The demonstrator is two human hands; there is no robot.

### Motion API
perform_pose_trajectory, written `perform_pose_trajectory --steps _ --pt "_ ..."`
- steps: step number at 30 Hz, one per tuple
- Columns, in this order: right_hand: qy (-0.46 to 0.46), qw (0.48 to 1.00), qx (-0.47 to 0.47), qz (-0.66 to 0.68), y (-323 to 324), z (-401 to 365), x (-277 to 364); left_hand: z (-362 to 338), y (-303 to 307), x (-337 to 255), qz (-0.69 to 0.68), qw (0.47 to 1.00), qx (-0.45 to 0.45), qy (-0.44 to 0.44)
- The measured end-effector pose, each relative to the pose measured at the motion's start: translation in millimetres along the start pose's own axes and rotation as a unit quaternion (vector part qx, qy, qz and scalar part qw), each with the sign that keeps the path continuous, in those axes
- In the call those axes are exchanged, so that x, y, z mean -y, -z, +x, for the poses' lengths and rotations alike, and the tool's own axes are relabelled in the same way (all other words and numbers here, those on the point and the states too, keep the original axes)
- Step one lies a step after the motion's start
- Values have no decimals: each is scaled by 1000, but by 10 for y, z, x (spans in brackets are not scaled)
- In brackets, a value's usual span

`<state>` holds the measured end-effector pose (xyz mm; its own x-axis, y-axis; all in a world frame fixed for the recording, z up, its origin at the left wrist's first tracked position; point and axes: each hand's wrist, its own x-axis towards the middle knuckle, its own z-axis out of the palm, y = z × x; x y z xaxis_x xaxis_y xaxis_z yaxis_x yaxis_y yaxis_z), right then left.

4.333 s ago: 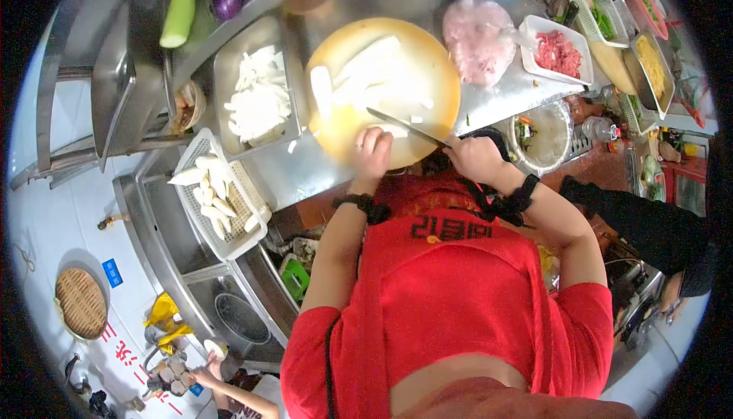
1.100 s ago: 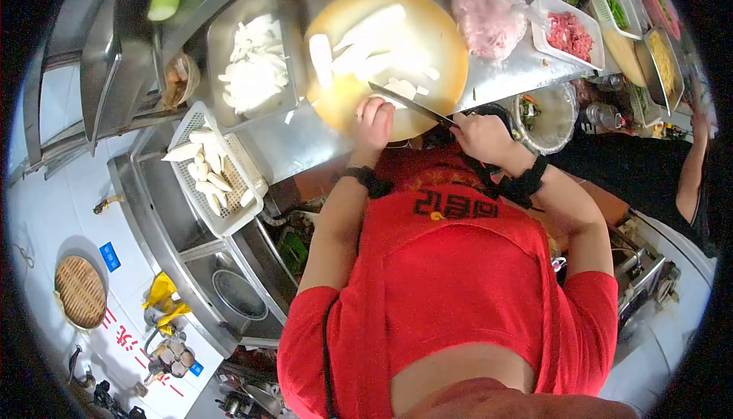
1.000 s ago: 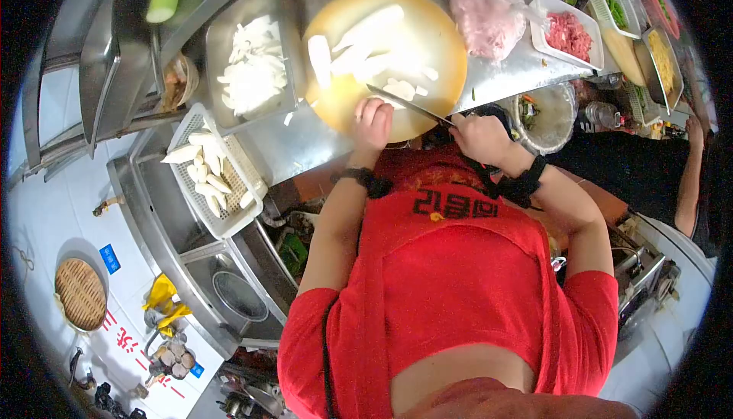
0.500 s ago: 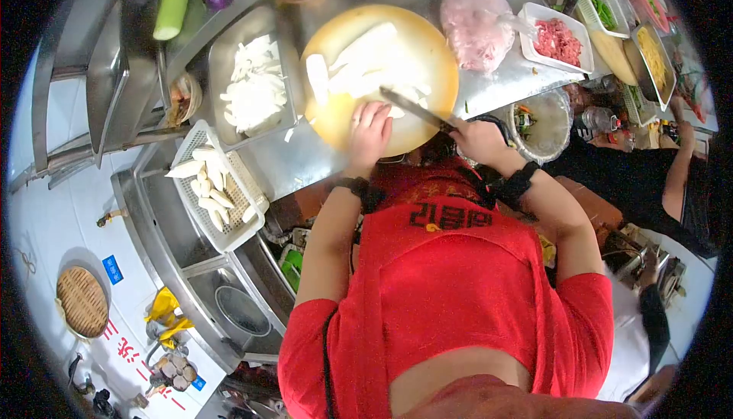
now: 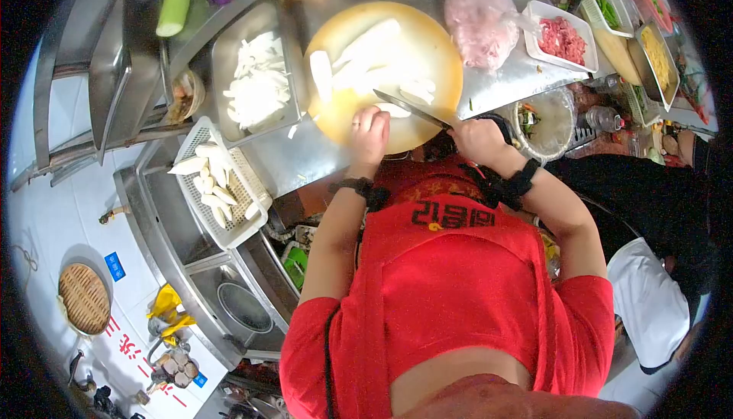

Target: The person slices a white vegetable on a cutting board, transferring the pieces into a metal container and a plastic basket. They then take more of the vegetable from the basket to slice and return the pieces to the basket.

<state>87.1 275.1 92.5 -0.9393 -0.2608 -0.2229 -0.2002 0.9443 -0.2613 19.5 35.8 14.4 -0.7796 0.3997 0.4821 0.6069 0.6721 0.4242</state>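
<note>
A round yellow board (image 5: 336,29) lies on the steel counter with white vegetable pieces (image 5: 370,45) on it. My right hand (image 5: 479,141) grips the handle of a knife (image 5: 412,108), whose blade points left across the board's lower part. The blade lies against a white piece (image 5: 393,110) near the lower edge. My left hand (image 5: 371,135) rests on the board with bent fingers at the left end of that piece. Left of the board, a steel tray (image 5: 221,125) holds cut white strips (image 5: 259,79).
A white basket (image 5: 248,232) of peeled white vegetables sits lower left, over the sink (image 5: 187,228). Minced meat (image 5: 561,41) in a white tray and a pink bag (image 5: 481,25) stand right of the board. A lined bin (image 5: 550,125) and a person in black (image 5: 641,197) are at right.
The knife blade has moved slightly left and down to the piece beside my left hand. At right, the other person has moved, and a white cloth now shows lower down.
</note>
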Motion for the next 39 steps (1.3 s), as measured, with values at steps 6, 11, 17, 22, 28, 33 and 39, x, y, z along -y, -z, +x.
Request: perform_pose_trajectory --steps 6,11,17,22,28,33,39 --pt "-5 1000 13 -15 -229 75 34 -10 -53 -10 1 1000 -18 -4" --pt "7 1000 13 14 -26 20 -22 1 -49 15 1 1000 -22 -18" --pt "-15 999 43 1 -161 73 63 -28 -74 -13 17 999 -34 -7" --pt "0 1000 16 7 40 22 26 -37 -84 17 6 999 -32 -11" --pt "0 1000 3 -12 -294 124 24 -27 -67 -2 16 999 -25 -12" --pt "1 999 6 31 109 61 60 -7 -48 -13 -13 1000 -26 0" --pt "4 1000 18 11 -201 178 61 1 -39 -15 7 1000 -28 -1"
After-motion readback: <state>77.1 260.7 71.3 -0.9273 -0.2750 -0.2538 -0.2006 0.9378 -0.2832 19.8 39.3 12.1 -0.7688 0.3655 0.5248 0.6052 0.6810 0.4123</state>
